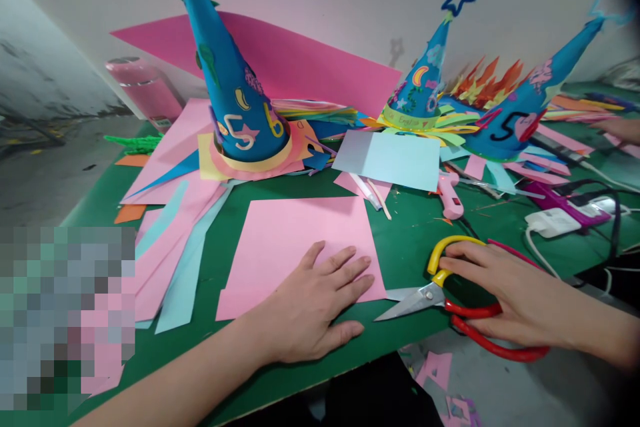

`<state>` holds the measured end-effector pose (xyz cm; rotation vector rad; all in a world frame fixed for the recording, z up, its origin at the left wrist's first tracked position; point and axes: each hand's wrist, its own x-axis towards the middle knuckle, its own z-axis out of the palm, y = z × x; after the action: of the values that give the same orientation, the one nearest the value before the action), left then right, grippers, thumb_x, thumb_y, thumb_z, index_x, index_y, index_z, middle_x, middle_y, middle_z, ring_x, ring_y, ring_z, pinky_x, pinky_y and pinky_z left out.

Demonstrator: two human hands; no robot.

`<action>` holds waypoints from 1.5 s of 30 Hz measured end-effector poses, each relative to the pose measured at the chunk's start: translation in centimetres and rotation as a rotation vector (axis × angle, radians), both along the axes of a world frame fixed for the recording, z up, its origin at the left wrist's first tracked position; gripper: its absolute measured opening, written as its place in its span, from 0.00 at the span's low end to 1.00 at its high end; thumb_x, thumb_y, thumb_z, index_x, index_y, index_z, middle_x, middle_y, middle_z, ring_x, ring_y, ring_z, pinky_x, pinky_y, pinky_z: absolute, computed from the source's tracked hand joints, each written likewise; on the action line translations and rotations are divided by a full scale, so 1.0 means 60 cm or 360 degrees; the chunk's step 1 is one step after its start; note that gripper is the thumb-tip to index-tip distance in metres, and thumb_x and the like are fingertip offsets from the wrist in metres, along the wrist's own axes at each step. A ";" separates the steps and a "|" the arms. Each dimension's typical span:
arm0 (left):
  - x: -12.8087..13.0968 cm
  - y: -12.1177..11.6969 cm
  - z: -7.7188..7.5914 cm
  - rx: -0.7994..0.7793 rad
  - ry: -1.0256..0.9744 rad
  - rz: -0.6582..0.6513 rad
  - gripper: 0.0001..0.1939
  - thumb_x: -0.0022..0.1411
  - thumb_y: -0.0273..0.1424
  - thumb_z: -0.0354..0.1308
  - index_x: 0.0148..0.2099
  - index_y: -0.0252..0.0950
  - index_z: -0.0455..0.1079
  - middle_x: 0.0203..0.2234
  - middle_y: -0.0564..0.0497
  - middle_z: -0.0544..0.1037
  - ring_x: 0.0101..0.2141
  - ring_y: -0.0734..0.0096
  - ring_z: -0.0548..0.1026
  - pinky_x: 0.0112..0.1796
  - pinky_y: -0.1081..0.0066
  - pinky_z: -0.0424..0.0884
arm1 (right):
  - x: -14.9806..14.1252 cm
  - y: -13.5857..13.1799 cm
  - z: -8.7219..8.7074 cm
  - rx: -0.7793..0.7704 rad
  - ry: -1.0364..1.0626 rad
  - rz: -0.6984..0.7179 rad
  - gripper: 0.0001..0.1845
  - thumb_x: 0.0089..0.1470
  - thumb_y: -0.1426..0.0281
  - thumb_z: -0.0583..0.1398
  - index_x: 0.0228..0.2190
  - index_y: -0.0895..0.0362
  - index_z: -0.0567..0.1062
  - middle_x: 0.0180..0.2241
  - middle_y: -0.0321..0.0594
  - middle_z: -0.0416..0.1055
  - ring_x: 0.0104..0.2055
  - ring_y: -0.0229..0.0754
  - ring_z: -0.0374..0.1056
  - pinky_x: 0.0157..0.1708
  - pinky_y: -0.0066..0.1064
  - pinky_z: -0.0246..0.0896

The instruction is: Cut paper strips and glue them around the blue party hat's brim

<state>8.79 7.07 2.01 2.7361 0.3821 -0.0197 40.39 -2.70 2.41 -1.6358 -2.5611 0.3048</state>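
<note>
My left hand (315, 300) lies flat with fingers spread on the lower right part of a pink paper sheet (295, 233) on the green table (415, 233). To its right, my right hand (505, 290) rests over the yellow and red handles of a pair of scissors (425, 297), fingers loosely curled on them. The scissors lie on the table near its front edge, blades closed and pointing left toward the pink sheet.
Three blue cone hats (235, 80) (425, 83) (520, 113) stand at the back among coloured paper strips. A pale blue sheet (395, 160), a pink glue gun (450, 193), a white power strip (555, 220), cables and a pink bottle (145, 90) surround them. Another person's hand (620, 128) shows far right.
</note>
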 end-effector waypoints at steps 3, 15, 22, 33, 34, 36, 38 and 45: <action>0.000 0.000 0.000 -0.0001 0.0037 -0.0002 0.29 0.65 0.45 0.46 0.64 0.39 0.51 0.63 0.46 0.51 0.62 0.53 0.48 0.58 0.47 0.35 | -0.005 0.000 0.001 -0.0012 -0.0011 0.0013 0.29 0.44 0.63 0.62 0.50 0.52 0.69 0.51 0.47 0.65 0.50 0.51 0.65 0.46 0.41 0.65; 0.001 0.002 -0.001 -0.0052 -0.0014 0.0015 0.31 0.63 0.47 0.48 0.64 0.39 0.53 0.63 0.44 0.53 0.62 0.50 0.49 0.57 0.44 0.37 | -0.016 -0.005 -0.001 0.0037 0.0019 0.0016 0.27 0.45 0.63 0.62 0.49 0.54 0.70 0.50 0.49 0.66 0.49 0.53 0.66 0.45 0.43 0.66; -0.002 0.000 0.000 -0.0058 0.0010 0.0004 0.31 0.64 0.46 0.48 0.64 0.38 0.52 0.64 0.45 0.50 0.62 0.51 0.47 0.57 0.44 0.37 | -0.007 -0.007 0.005 -0.0037 -0.0038 0.0004 0.26 0.48 0.61 0.60 0.50 0.53 0.68 0.50 0.48 0.64 0.49 0.52 0.65 0.45 0.42 0.66; -0.005 0.004 -0.003 -0.0057 -0.0033 -0.0032 0.32 0.64 0.47 0.46 0.65 0.39 0.49 0.64 0.46 0.50 0.62 0.52 0.47 0.58 0.46 0.34 | 0.005 0.006 0.011 -0.0035 -0.0053 0.0030 0.27 0.45 0.62 0.62 0.49 0.50 0.69 0.49 0.45 0.66 0.48 0.53 0.66 0.44 0.44 0.65; -0.004 0.004 -0.003 -0.0054 -0.0014 -0.0035 0.32 0.64 0.47 0.46 0.65 0.39 0.48 0.64 0.46 0.49 0.62 0.52 0.47 0.58 0.46 0.34 | 0.006 0.006 0.010 -0.0039 -0.0048 0.0029 0.27 0.45 0.62 0.62 0.50 0.49 0.69 0.49 0.45 0.65 0.48 0.54 0.66 0.44 0.44 0.65; -0.004 0.004 -0.003 -0.0045 0.0026 -0.0037 0.32 0.64 0.48 0.45 0.65 0.39 0.48 0.64 0.46 0.49 0.63 0.52 0.46 0.58 0.46 0.33 | 0.007 0.007 0.007 -0.0059 -0.0021 0.0027 0.28 0.44 0.62 0.62 0.50 0.49 0.69 0.49 0.45 0.65 0.48 0.54 0.66 0.44 0.44 0.65; -0.005 0.005 -0.004 -0.0036 0.0043 -0.0049 0.32 0.65 0.49 0.44 0.66 0.39 0.47 0.64 0.46 0.48 0.63 0.52 0.46 0.58 0.46 0.33 | 0.007 0.008 0.005 -0.0090 0.0012 0.0044 0.29 0.44 0.62 0.62 0.50 0.50 0.69 0.49 0.46 0.65 0.48 0.55 0.66 0.43 0.46 0.65; -0.004 0.007 -0.005 -0.0019 0.0030 -0.0069 0.33 0.65 0.50 0.42 0.66 0.38 0.47 0.64 0.46 0.48 0.62 0.51 0.46 0.58 0.47 0.34 | 0.008 0.011 0.007 -0.0105 -0.0014 0.0109 0.29 0.45 0.61 0.62 0.51 0.51 0.68 0.50 0.49 0.64 0.47 0.56 0.66 0.42 0.48 0.65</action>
<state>8.55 7.51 1.69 2.7341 0.3268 -0.0589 40.90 -2.03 2.85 -1.5762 -2.6450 0.3916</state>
